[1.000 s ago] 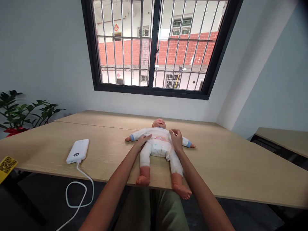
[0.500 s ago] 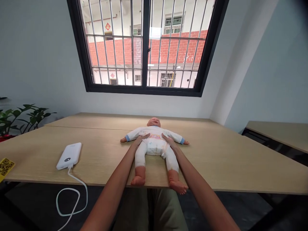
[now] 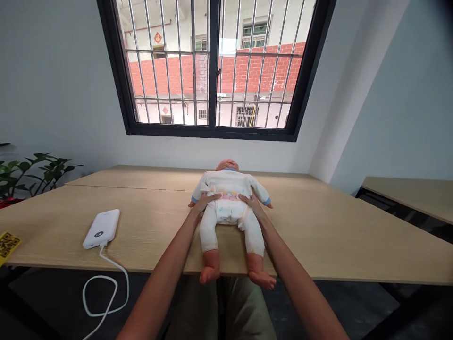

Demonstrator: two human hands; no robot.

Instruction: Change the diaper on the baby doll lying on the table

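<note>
A baby doll [image 3: 230, 182] in a white outfit with blue cuffs and collar is on its back, feet toward me, its torso tilted up off the table. Around its hips is a white diaper [image 3: 229, 212] with a coloured waistband. My left hand [image 3: 205, 202] grips the doll's waist on the left side, thumb across the front. On the opposite side my right hand [image 3: 252, 203] clasps the waist the same way. Most fingers of both hands are hidden behind the body. The doll's bare feet hang at the table's front edge, and its head is tipped back.
The wooden table [image 3: 148, 226] spans the view. At left lies a white power bank [image 3: 102, 228] with a white cable [image 3: 123, 278] running over the edge. A potted plant [image 3: 46, 172] stands far left, a yellow QR-code sticker [image 3: 9, 245] near it. Behind is a barred window [image 3: 212, 132].
The doll's torso has been raised off the table by my hands. Its head has tipped back and its arms have dropped closer to its sides.
</note>
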